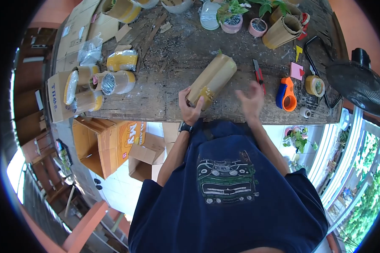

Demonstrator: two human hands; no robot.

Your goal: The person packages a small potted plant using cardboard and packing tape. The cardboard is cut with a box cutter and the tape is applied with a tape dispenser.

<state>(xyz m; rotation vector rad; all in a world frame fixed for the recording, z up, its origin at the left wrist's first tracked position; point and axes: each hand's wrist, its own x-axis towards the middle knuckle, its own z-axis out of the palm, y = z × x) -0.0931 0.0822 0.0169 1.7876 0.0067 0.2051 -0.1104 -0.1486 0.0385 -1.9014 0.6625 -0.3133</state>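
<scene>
A brown cardboard tube [217, 76] lies slantwise over the near part of the wooden table, with strips of tape around its lower end and a bit of green at its upper end. My left hand [191, 106] is closed around that lower end. To the right of the tube, my right hand [251, 101] hovers with its fingers apart and nothing in them, slightly blurred. Just beyond its fingers lies a red utility knife [258, 75] with its blade out. An orange and blue tape dispenser [287, 96] rests farther right.
Several wrapped cardboard tubes [119, 82] stand at left beside a taped bundle [122, 60]. Small potted plants [232, 23] and another tube [283, 31] are at the back. A tape roll [315, 85], pink notes [296, 71] and a black fan [359, 86] occupy the right.
</scene>
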